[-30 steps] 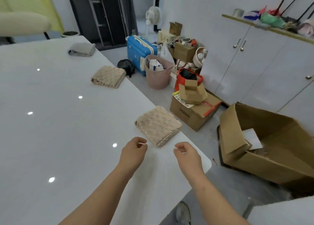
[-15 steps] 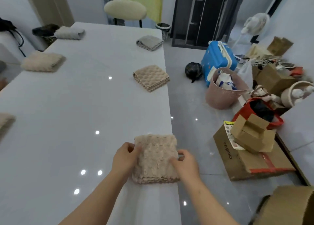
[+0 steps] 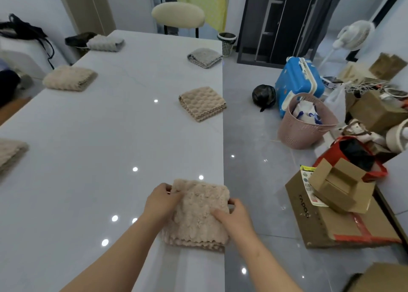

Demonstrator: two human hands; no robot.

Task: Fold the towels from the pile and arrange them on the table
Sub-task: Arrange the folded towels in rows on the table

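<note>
A folded beige towel (image 3: 196,212) lies at the right edge of the white table (image 3: 99,150), close to me. My left hand (image 3: 162,201) grips its left side with curled fingers. My right hand (image 3: 235,216) holds its right side, the thumb lying on top. Further along the same edge lie another folded beige towel (image 3: 202,103) and a folded grey towel (image 3: 204,57). On the left side sit a beige towel (image 3: 69,78), a grey towel (image 3: 104,42) and part of one more beige towel (image 3: 10,153).
A stool (image 3: 178,16) stands at the table's far end. On the floor to the right are a pink basket (image 3: 305,124), a blue case (image 3: 298,82), cardboard boxes (image 3: 340,208), a red bag (image 3: 353,152) and a fan (image 3: 351,35).
One second ago both hands hovered near the towel without touching it. Now they hold its two sides, and it sits squared along the table's right edge. The view has swung left.
</note>
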